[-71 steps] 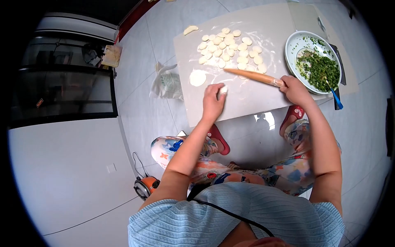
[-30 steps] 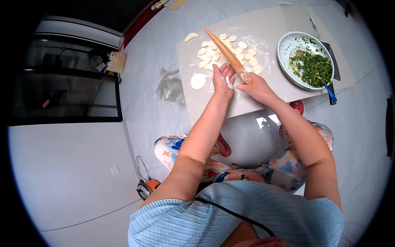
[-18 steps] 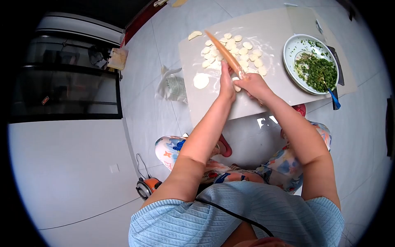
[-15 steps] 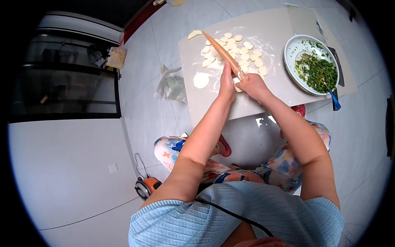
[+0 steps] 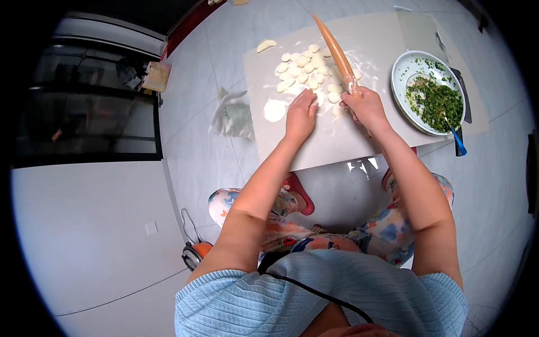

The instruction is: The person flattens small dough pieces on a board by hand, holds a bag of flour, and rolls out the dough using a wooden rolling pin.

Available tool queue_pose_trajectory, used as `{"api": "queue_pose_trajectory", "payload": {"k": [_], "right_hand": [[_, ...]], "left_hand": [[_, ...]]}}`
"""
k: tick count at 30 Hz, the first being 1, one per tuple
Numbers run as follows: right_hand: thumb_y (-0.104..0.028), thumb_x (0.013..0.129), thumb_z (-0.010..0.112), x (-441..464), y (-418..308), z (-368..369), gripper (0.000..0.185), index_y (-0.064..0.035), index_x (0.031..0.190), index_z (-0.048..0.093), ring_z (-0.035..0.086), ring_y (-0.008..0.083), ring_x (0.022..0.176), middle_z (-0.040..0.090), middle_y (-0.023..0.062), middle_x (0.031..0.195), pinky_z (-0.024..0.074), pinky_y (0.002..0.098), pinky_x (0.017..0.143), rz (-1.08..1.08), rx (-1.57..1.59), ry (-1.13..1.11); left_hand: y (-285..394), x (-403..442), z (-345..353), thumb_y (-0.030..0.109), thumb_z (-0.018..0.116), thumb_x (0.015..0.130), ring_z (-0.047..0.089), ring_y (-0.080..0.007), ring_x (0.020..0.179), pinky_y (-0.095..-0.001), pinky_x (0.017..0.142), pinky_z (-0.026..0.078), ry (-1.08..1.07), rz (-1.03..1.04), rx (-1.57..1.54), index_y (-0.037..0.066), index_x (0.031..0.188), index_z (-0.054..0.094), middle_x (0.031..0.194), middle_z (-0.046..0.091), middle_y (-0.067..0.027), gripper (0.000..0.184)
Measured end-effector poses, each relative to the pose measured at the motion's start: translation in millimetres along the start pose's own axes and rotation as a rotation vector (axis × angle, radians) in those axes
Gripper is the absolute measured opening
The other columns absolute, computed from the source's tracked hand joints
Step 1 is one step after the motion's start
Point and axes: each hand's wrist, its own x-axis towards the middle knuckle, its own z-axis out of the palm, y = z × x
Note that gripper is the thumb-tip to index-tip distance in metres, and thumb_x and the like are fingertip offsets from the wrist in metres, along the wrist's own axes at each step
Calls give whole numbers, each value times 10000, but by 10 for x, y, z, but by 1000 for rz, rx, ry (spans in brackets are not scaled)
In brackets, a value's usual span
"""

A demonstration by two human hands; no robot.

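My right hand [image 5: 364,106] is closed round the near end of a wooden rolling pin [image 5: 336,50], which points up and away over the board [image 5: 314,149]. My left hand [image 5: 302,115] rests at the near edge of the dough pieces [image 5: 308,68], its fingers pressed together at a pale piece of dough [image 5: 319,99]; its fingertips are partly hidden. To its left lies a flat round wrapper [image 5: 274,110]. Several small dough rounds are clustered on white flour, some beneath the pin.
A white bowl [image 5: 400,95] of chopped green filling stands at the right, with a blue-handled utensil [image 5: 459,143] in it. A dark knife [image 5: 464,101] lies beside it. One folded dumpling [image 5: 266,45] is at the back left. A plastic bag [image 5: 234,116] sits left of the board.
My hands have moved apart. The rolling pin has moved right and points more directly away. My left hand has turned palm down, close to the dough rounds.
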Motion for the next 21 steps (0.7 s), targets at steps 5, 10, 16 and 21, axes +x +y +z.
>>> {"api": "queue_pose_trajectory", "payload": {"k": [5, 10, 16, 21], "right_hand": [[-220, 847, 705, -17, -79, -143, 261, 12, 968, 709, 628, 140, 702, 732, 72, 801, 499, 309, 681, -7, -30, 16], [-230, 851, 712, -43, -15, -259, 307, 22, 1026, 705, 652, 147, 726, 738, 89, 828, 504, 307, 692, -37, -22, 35], [-322, 882, 685, -168, 77, -441, 356, 1, 1033, 689, 674, 215, 741, 730, 113, 838, 513, 339, 709, -57, -147, -14], [-294, 865, 706, -495, 137, -672, 269, -64, 997, 663, 658, 313, 821, 685, 108, 863, 509, 399, 740, -329, -655, -54]], "left_hand": [[78, -4, 182, 287, 535, 989, 247, -357, 1492, -483, 1207, 209, -246, 94, 275, -6, 1467, 417, 1579, 339, -188, 573], [255, -417, 132, 283, 551, 978, 243, -346, 1497, -484, 1217, 200, -260, 98, 257, 3, 1506, 352, 1598, 302, -183, 630], [460, -773, 125, 227, 511, 979, 254, -348, 1493, -476, 1221, 194, -374, 159, -20, 3, 1515, 335, 1582, 319, -205, 607], [321, -701, -218, 122, 448, 952, 349, -394, 1426, -470, 1206, 211, 306, -18, -136, -44, 1493, 343, 1553, 349, -243, 575]]}}
